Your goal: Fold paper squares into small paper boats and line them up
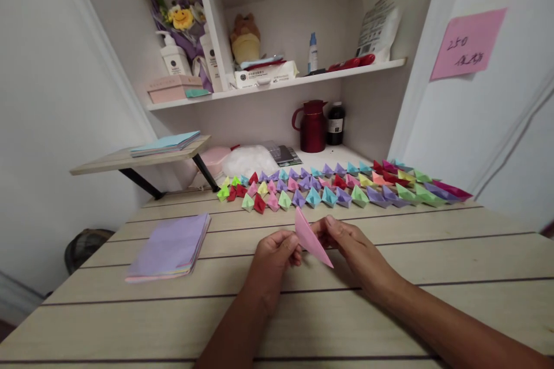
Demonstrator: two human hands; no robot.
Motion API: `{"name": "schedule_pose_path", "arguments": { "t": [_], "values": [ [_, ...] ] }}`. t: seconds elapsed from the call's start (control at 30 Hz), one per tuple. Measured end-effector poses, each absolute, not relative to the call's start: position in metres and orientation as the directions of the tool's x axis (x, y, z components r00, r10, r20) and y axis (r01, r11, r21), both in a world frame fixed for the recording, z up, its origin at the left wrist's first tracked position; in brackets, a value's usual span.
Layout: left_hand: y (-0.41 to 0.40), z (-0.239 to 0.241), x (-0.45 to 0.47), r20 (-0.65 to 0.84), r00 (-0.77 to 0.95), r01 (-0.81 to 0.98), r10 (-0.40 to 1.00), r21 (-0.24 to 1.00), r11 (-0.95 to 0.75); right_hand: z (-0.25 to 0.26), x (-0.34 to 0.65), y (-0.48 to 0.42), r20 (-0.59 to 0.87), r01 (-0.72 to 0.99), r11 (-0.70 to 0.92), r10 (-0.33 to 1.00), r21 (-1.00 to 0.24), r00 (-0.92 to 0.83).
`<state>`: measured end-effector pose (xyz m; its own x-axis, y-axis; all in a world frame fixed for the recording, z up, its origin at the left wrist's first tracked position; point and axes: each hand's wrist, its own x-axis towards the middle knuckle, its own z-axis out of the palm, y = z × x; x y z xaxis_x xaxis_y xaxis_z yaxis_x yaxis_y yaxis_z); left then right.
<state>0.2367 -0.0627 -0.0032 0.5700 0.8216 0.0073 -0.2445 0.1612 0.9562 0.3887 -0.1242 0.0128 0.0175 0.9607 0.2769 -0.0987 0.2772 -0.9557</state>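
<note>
A pink folded paper (312, 240), triangular in outline, is held tilted above the wooden table. My left hand (279, 253) pinches its left edge between thumb and curled fingers. On the other side, my right hand (346, 242) has its fingers bent behind the paper, its thumb lying along the index finger. The paper partly hides those right fingertips, which seem to touch it. Just beyond both hands stand rows of small folded paper boats (314, 197) in purple, blue, green, red, pink and yellow.
A stack of square paper (171, 247), purple on top, lies at the left of the table (173, 317). More blue paper (167, 143) rests on a raised small shelf (104, 163). Behind the boats are a red jug (313, 127) and a dark bottle (335, 124).
</note>
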Motion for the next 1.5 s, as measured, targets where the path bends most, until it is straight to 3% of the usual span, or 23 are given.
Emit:
{"name": "schedule_pose_path", "arguments": {
  "t": [0.33,0.53,0.77,1.0,1.23,1.4,1.5],
  "values": [
    [-0.057,-0.006,0.235,-0.006,0.658,-0.210,0.753,0.959,0.191,0.018,0.396,-0.130,0.287,-0.113,0.272,0.946,-0.956,-0.153],
    [-0.058,-0.007,0.237,0.000,0.664,-0.212,0.747,0.959,0.188,0.017,0.395,-0.131,0.247,-0.086,0.238,0.961,-0.967,-0.120],
    [-0.064,-0.005,0.243,0.047,0.572,-0.090,0.819,0.996,0.006,0.009,0.402,-0.129,0.240,0.135,0.243,0.970,-0.961,-0.037],
    [-0.069,-0.005,0.245,0.080,0.537,-0.045,0.840,0.997,-0.067,0.010,0.402,-0.129,0.231,0.043,0.229,0.972,-0.972,0.032],
    [-0.078,0.002,0.238,-0.055,0.600,-0.058,0.798,0.992,0.111,0.006,0.404,-0.126,0.201,0.005,0.201,0.978,-0.979,0.057],
    [-0.076,0.001,0.240,-0.019,0.585,-0.032,0.811,0.998,0.047,0.001,0.407,-0.125,0.180,0.095,0.177,0.984,-0.980,0.020],
    [-0.070,-0.005,0.240,-0.017,0.551,0.044,0.834,0.999,-0.009,-0.005,0.405,-0.126,0.200,0.282,0.183,0.979,-0.942,0.032]
  ]
}}
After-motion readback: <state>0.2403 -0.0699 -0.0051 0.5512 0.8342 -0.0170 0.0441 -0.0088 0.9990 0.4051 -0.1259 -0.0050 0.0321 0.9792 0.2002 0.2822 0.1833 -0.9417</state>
